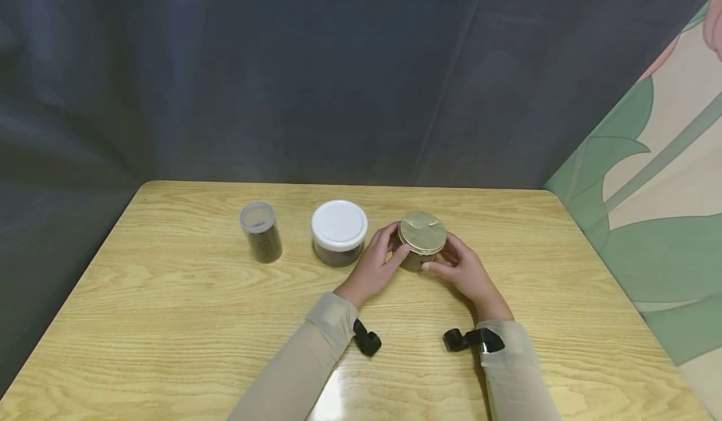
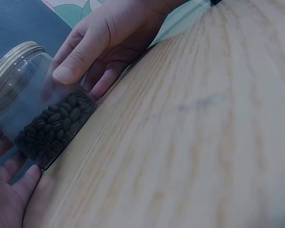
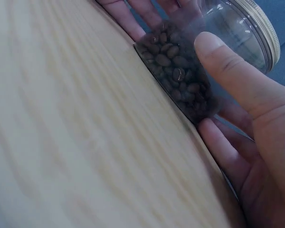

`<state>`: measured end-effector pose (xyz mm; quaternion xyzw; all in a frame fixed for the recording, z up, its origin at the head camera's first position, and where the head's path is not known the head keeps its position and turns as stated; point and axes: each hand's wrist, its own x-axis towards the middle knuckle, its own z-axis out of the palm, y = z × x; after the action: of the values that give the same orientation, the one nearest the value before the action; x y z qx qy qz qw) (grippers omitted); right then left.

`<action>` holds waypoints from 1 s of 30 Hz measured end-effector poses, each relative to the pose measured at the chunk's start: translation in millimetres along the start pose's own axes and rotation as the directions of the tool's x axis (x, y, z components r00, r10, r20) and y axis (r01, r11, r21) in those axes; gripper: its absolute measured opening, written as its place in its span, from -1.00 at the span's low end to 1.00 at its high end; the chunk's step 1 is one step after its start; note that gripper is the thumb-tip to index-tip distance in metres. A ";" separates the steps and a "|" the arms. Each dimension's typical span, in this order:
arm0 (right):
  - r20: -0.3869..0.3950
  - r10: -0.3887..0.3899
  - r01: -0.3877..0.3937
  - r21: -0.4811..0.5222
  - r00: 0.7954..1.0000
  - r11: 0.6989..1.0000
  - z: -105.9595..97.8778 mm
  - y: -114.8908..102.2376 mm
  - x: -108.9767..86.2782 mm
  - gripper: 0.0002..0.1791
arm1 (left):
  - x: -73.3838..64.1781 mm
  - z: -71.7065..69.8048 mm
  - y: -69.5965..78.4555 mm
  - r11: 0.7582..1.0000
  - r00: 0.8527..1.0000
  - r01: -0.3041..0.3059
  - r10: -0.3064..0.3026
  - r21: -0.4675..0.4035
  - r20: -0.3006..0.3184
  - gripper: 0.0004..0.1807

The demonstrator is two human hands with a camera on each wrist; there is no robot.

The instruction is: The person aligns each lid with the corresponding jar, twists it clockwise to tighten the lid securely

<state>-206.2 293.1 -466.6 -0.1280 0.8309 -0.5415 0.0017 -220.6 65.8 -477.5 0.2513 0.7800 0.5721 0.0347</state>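
Observation:
A clear jar (image 1: 416, 262) with a gold lid (image 1: 423, 232) stands upright on the wooden table. Dark coffee beans (image 2: 54, 126) fill roughly its lower half. My left hand (image 1: 376, 267) holds the jar's left side, its thumb near the lid's edge. From the right, my right hand (image 1: 467, 274) grips the same jar, the thumb (image 3: 223, 57) lying across the front of its wall. Fingers of both hands curve round the jar close to the tabletop. The far-side fingers are partly hidden behind it.
Left of the hands stands a wide jar with a white lid (image 1: 339, 223). Farther left is a narrow, clear-lidded jar (image 1: 265, 243) with dark contents. Behind the table (image 1: 169, 321) hangs a dark curtain (image 1: 316, 83); a floral panel (image 1: 660, 220) borders the right.

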 end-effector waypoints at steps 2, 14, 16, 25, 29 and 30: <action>-0.005 0.002 -0.002 -0.020 1.000 1.000 0.3 0.0 0.1 -0.16 | 0.0 -0.2 0.4 1.000 1.000 0.007 -0.007 0.001 0.001 -0.30; -0.089 0.031 -0.038 -0.079 0.996 0.996 6.6 1.8 4.2 -0.12 | 0.8 0.7 3.7 0.999 0.999 0.020 -0.019 0.032 -0.030 -0.33; -0.104 0.042 -0.050 -0.075 0.994 0.996 7.7 1.2 4.9 -0.12 | 1.2 0.8 3.8 0.999 0.999 0.019 -0.017 0.042 -0.035 -0.33; -0.118 0.066 -0.075 -0.071 0.991 0.995 9.8 0.6 6.6 -0.11 | 0.4 1.0 4.0 0.998 0.999 0.009 -0.006 0.056 -0.051 -0.34; -0.107 0.073 -0.080 -0.060 0.992 0.995 9.3 2.0 4.8 -0.10 | -1.0 2.8 4.1 0.998 0.999 -0.004 0.006 0.061 -0.045 -0.32; -0.104 0.075 -0.081 -0.058 0.992 0.995 9.2 2.2 4.4 -0.10 | -1.2 3.1 4.3 0.998 0.999 -0.006 0.008 0.059 -0.043 -0.32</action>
<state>-209.6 284.7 -471.8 -0.0677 0.8506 -0.5208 -0.0233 -217.0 68.9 -475.0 0.2427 0.7962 0.5541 0.0084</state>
